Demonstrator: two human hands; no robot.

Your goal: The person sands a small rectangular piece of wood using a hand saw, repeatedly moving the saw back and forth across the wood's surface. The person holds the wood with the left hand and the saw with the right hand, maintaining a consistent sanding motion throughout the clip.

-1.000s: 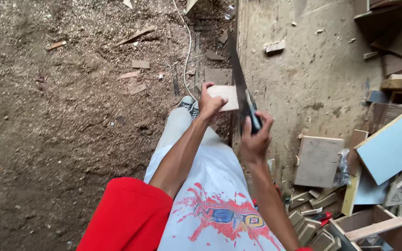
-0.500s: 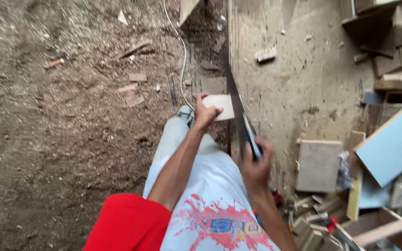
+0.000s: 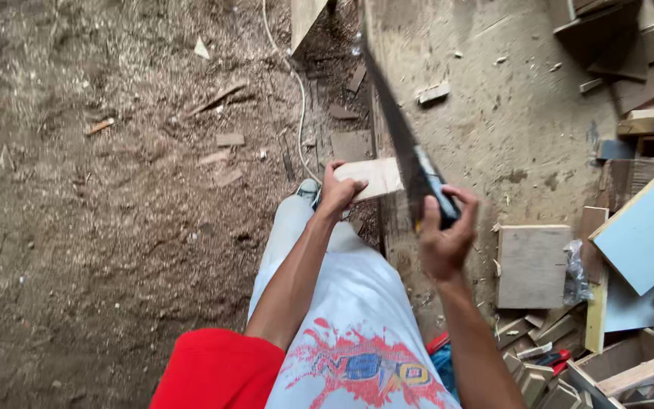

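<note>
At the dusty workbench edge (image 3: 493, 144), our left hand (image 3: 338, 193) pins a pale flat wooden offcut (image 3: 376, 178); right hand (image 3: 442, 238) grips the dark-bladed handsaw (image 3: 403, 144), mid-cut; next stroke needs steady pressure, we judge

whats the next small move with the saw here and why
Probably push the handsaw forward through another stroke: the right hand grips its handle, the blade crosses the small wooden board, and the left hand pins that board at the workbench edge.
</note>
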